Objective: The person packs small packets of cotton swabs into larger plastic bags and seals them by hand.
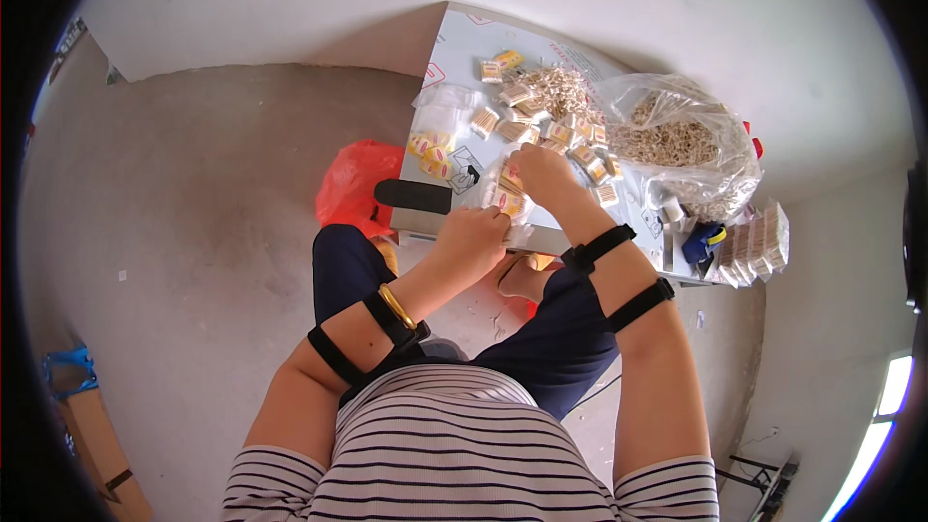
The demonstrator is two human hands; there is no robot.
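A clear plastic bag with small yellow-and-red labelled packs inside lies near the front edge of the metal-topped table. My left hand pinches its near end, fingers closed. At the far end of the bag my right hand is closed over a small pack of thin wooden sticks, its fingertips partly hidden. More small stick packs lie scattered just beyond my right hand. Behind them spreads a heap of loose pale wooden pieces. Clear empty bags and yellow labels rest at the table's left side.
A large clear sack of loose wooden pieces stands at the right. Beside it are a blue-and-yellow object and stacked packs. A black strip overhangs the left edge, near a red plastic bag. A cardboard box sits lower left.
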